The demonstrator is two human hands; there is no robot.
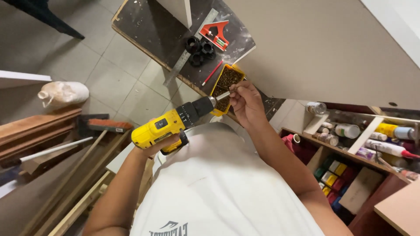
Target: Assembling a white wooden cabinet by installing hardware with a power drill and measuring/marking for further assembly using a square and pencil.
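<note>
The left hand [162, 144] gripped a yellow drill [173, 123] held over the desk [148, 26], while the right hand [246, 101] pinched a screw [230, 88] at its bit, above the yellow tray [225, 87] of screws.

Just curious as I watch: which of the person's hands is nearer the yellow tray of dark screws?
Right. The right hand is beside the yellow tray of dark screws, pinching the drill bit; the left hand grips the yellow drill's handle, farther back.
</note>
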